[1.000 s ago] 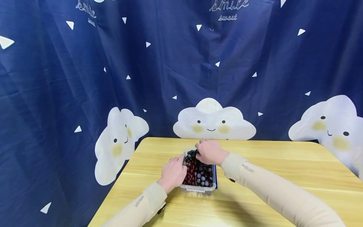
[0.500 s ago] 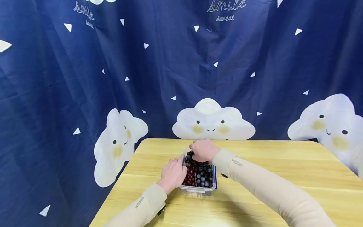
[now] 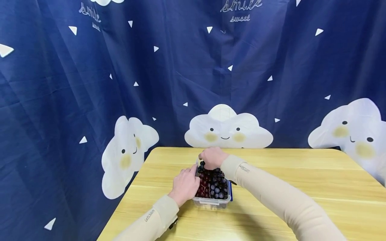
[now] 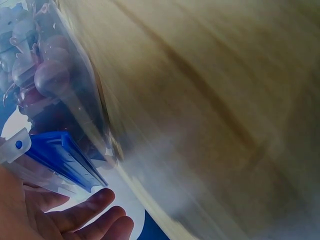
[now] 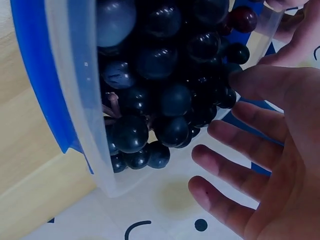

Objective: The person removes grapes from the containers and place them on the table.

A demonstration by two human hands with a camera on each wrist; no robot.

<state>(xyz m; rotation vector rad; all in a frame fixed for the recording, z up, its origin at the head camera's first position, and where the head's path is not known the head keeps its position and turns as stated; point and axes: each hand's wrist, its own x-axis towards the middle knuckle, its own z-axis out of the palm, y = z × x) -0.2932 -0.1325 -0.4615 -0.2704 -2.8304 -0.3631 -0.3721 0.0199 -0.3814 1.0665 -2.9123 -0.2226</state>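
Observation:
A clear plastic food box [image 3: 211,202] on the table is filled with bunches of grapes. Red grapes [image 3: 203,187] lie at its near left, and dark grapes [image 3: 217,190] fill the right and far parts. Along the left wall rests my left hand [image 3: 184,184], its index finger straight at the rim. The left wrist view has its loosely bent fingers [image 4: 87,207] beside a blue latch [image 4: 62,155]. Over the far end is my right hand [image 3: 212,158]. In the right wrist view its thumb touches the dark grapes [image 5: 170,102], while the other fingers extend apart.
The box stands on a light wooden table [image 3: 286,174]. A dark blue curtain [image 3: 169,83] with white clouds and triangles hangs behind it and along the left. A second blue latch [image 3: 231,190] shows on the box's right side.
My right hand has shifted left over the box's far end, covering more of the dark grapes there. The left hand stays at the left wall, and the box keeps its place.

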